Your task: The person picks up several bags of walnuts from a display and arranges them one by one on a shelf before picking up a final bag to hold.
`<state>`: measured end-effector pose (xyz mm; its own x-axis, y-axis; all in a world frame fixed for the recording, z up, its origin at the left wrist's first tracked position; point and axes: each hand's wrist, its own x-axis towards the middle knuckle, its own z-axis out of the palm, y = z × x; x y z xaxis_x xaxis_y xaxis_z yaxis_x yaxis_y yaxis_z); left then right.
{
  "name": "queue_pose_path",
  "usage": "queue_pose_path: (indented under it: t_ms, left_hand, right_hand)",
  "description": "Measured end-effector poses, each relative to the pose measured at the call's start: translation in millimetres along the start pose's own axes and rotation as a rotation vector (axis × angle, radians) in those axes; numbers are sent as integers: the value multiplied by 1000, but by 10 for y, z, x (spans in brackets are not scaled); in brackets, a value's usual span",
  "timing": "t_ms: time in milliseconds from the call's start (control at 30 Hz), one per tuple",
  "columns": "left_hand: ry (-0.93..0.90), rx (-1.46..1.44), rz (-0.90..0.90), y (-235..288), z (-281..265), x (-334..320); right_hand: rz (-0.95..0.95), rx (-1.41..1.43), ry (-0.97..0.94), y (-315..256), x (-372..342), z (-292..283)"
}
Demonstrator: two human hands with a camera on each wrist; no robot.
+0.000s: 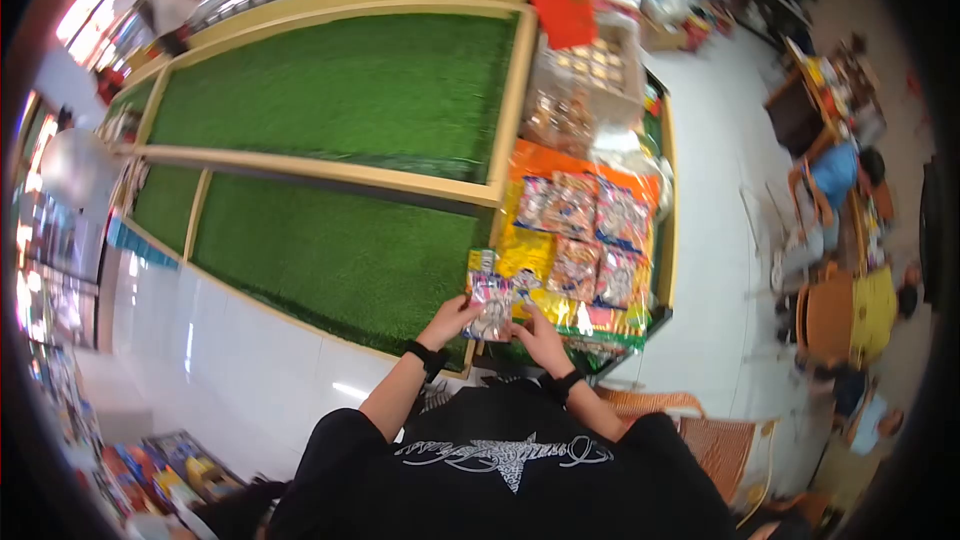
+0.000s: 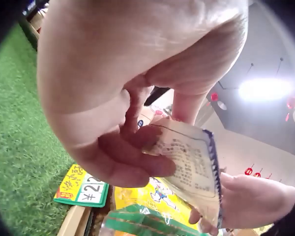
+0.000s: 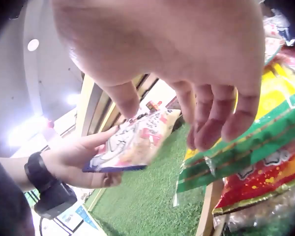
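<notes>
My left hand [image 1: 449,322] holds a small snack packet [image 1: 491,315], thumb and fingers gripping its side. In the left wrist view, the packet's pale printed back [image 2: 191,157] and dark zigzag edge show. Close by on the right is my right hand [image 1: 543,342]. In the right wrist view its thumb [image 3: 125,101] overlaps the packet's edge, while the other fingers hang loosely bent with a gap to the packet. Beneath the hands lie a yellow bag with a green band [image 3: 246,140] and a price tag [image 2: 83,187] at the shelf's corner.
More snack packets [image 1: 575,265] lie over yellow and orange bags on the right. Beyond them stands a clear plastic box [image 1: 610,70]. Green-turf shelves [image 1: 330,250] with wooden rims extend left. A wicker chair [image 1: 715,440] is at the lower right, and people sit at far-right tables.
</notes>
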<state>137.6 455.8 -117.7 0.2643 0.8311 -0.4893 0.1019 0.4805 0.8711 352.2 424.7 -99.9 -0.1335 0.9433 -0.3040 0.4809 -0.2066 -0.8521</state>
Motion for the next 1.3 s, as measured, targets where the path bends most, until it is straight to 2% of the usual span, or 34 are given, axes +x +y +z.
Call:
queue_pose_path:
  t_ms: [33,100,167,200,333,367,433,500,567,633,700,767,800,833,900,933,1000,1100,1233,1300]
  left_hand:
    - [22,-4,26,50,-23,-181]
    - [90,-87,78,42,-84,-525]
    - [164,-113,171,-44,-162,-869]
    - [147,-89,89,27,-229,-1107]
    - [301,-194,179,-89,-385,-1885]
    - [304,-196,200,-110,-448,-2099]
    - [339,-207,230,-95,-513,-2561]
    - [402,-157,325,-72,-562,-3003]
    - [430,-188,294,-336,-646,-3285]
    - [440,-281,214,-584,-695,-3573]
    - [484,-267,197,-936,-763,-3800]
    - [540,-339,133,-1019,-758,-4093]
    - [641,-365,184,-994,-733,-4254]
    - [668,-371,182,-1054,-751,-4371]
    - [811,-414,191,-1161,-746,-4566]
    - [827,-422,186,-1184,-750,-4648]
    - [914,-497,359,-1177,-733,-4765]
    - [971,-532,318,-1244,-763,-4885]
    - [998,-519,337,-1238,-886,-4958]
    - [994,-487,321,-1155,-1016,-5005]
  right_hand:
    - [-50,9,-27,7,-15,34]
    - [-134,57,-226,-138,-58,84]
    - [-140,-82,-456,-373,-119,150]
    - [-148,39,-571,-431,-162,251]
    - [-148,88,-764,-976,-482,636]
    - [-170,71,-795,-1055,-538,776]
    - [-202,213,-804,-1226,-687,1030]
    - [-220,241,-873,-1443,-833,1284]
    - [-206,322,-952,-1630,-993,1565]
    - [-212,248,-1013,-1774,-1148,1868]
    - [-278,287,-1099,-2003,-1402,2124]
    - [-262,237,-1168,-2164,-1582,2313]
    - [-296,163,-1230,-2158,-1621,2442]
    - [-341,96,-1289,-2174,-1658,2607]
    - [-301,146,-1340,-2221,-1767,2827]
    - [-381,66,-1372,-2273,-1800,2899]
    - [-465,-50,-1407,-2453,-1882,2978]
    - [-572,-182,-1503,-2527,-1824,3220]
    - [-489,-251,-1549,-2669,-1787,3493]
    - [-222,-128,-1676,-2637,-1731,3690]
